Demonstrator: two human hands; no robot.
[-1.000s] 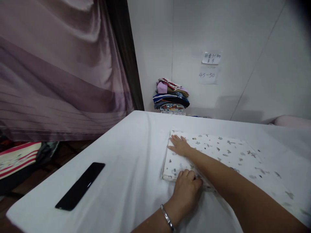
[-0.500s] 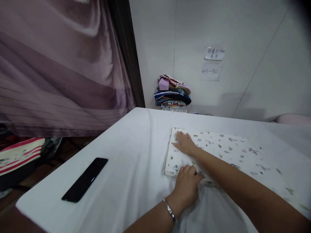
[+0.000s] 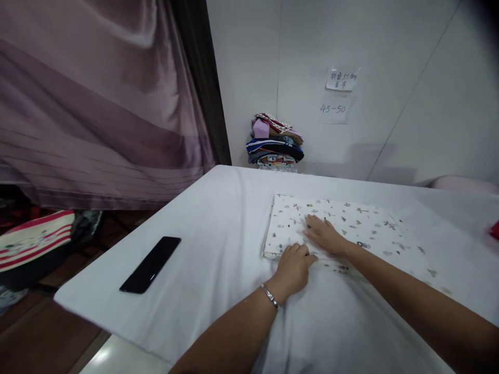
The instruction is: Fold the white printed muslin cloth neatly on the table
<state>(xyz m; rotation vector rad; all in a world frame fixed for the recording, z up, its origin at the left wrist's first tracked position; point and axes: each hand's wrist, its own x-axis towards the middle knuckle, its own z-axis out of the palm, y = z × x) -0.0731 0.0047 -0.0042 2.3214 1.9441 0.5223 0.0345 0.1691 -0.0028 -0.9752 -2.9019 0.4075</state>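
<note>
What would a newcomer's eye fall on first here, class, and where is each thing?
Probably the two hands: the right hand spread on the white printed cloth, the left hand at its near edge, with a silver bracelet on that wrist. Next, the black slab on the white table, left of the cloth, and the mauve curtain at upper left.

Bare left hand (image 3: 293, 267) is loosely curled, bare right hand (image 3: 324, 235) is flatter, palm down, right forearm (image 3: 413, 297) slanting inward.
</note>
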